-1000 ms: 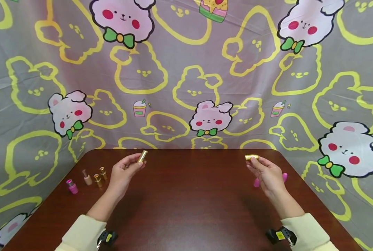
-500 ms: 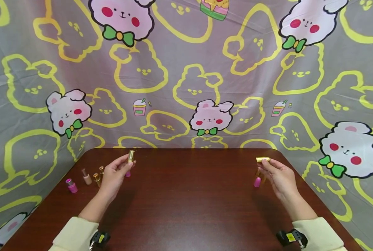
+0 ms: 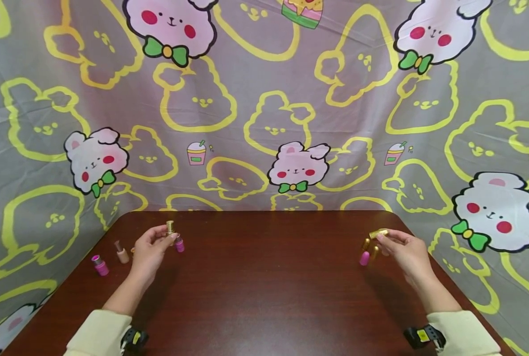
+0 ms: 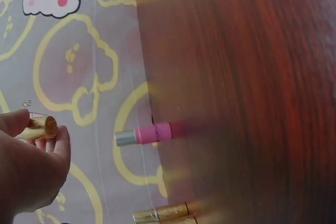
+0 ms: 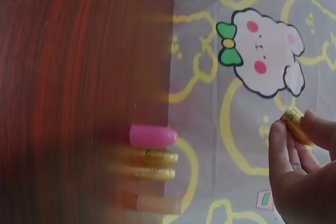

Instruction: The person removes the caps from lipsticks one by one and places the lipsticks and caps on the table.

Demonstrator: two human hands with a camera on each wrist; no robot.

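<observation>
My left hand pinches an uncapped gold lipstick tube upright above the table's left side. Just beyond it stands a pink lipstick tube, seen whole as a pink tube with a silver collar in the left wrist view. Over on the right, my right hand holds a gold lipstick cap tilted between thumb and fingers. Below that cap stand a pink cap and two gold caps. A peach cap shows beside them in the right wrist view.
Left of my left hand stand a magenta lipstick tube and a nude-coloured tube. Gold tubes behind that hand are mostly hidden in the head view. A patterned cloth hangs behind the brown table.
Both hands have moved apart, the left one leftward with its gold lipstick tube, the right one rightward with its gold cap. The pink tube and the gold caps have come into sight.
</observation>
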